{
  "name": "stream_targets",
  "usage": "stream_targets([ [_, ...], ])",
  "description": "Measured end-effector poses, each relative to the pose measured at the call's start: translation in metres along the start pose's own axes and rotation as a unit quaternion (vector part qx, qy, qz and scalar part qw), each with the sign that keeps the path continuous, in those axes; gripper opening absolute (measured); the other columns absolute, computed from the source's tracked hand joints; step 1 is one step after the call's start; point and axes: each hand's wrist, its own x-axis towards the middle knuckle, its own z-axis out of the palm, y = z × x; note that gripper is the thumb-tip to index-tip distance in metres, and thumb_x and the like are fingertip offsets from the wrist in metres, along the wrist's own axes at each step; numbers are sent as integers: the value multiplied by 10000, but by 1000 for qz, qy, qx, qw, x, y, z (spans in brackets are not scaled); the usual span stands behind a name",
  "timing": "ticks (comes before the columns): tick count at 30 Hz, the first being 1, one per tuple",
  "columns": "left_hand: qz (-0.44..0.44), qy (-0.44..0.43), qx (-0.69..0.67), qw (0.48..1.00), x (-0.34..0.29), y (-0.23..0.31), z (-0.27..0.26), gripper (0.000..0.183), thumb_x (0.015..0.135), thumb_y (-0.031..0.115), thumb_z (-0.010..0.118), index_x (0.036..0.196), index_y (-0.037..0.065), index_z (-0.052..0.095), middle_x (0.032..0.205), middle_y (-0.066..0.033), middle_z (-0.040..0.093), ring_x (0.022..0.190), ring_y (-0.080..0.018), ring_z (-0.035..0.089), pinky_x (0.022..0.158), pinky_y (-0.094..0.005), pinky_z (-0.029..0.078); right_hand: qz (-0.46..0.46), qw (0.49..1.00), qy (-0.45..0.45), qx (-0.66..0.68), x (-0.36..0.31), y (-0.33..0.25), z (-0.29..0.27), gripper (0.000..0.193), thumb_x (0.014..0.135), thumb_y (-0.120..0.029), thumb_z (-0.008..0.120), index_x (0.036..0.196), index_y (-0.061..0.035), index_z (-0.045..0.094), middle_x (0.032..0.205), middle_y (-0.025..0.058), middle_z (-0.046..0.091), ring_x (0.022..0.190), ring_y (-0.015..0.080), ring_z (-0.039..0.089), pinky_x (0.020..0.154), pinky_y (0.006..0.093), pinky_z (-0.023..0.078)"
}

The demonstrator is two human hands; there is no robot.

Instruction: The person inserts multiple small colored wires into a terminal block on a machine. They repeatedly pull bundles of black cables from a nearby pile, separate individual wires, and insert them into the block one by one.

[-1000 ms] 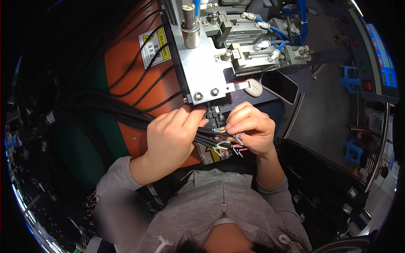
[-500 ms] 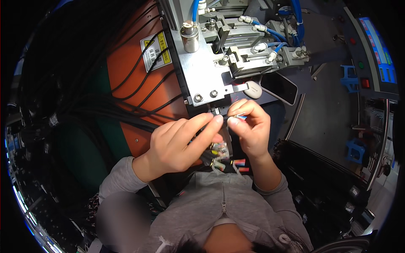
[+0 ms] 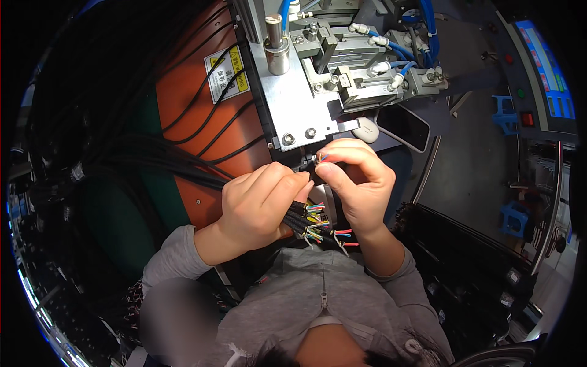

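My left hand (image 3: 260,199) is closed round a bundle of black cables (image 3: 299,220). Below its fingers, their stripped ends fan out in thin coloured wires (image 3: 317,224), with red and blue ones on the right. My right hand (image 3: 364,186) pinches the thin wires (image 3: 322,158) of one cable end between thumb and forefinger, close to the machine's front edge. Just left of that pinch shows a dark cable end (image 3: 306,164) above my left fingertips. The tips inside the pinch are partly hidden.
Ahead stands a metal fixture (image 3: 299,110) with pneumatic cylinders and blue hoses. An orange panel (image 3: 199,162) with cables across it lies left. Right of the fixture are a white oval case (image 3: 365,129) and a phone (image 3: 403,128). A lit screen (image 3: 543,70) is far right.
My right hand has moved left and slightly up, closer to the fixture and my left hand. My left fingers have curled in more. The coloured wire ends below now show more plainly.
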Motion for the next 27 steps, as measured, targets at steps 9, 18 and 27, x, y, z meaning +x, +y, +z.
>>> stream_targets([
  [9, 39, -44, 131, 990, -2, 1, 2, 204, 713, 82, 643, 908, 23, 648, 739, -11, 511, 571, -106, 489, 429, -236, 357, -51, 974, -79, -205, 8, -6, -20, 120, 721, -24, 752, 748, -10, 636, 727, 85, 633, 681, 217, 591, 634, 284, 457],
  [18, 54, -87, 167, 981, -6, 5, 6, 370, 669, 89, 649, 1034, 52, 695, 719, -4, 517, 563, -103, 490, 442, -231, 373, 78, 985, -116, -103, 3, 13, -34, 88, 796, -45, 690, 835, 29, 661, 780, 97, 647, 702, 164, 606, 630, 270, 466],
  [27, -3, -123, 228, 966, -5, 12, 12, 365, 690, 82, 631, 1050, 63, 687, 679, 3, 403, 572, -107, 430, 444, -233, 343, -38, 951, -105, -289, 2, 17, -18, 89, 742, -1, 650, 710, -12, 568, 675, 93, 556, 637, 257, 518, 583, 359, 419],
])
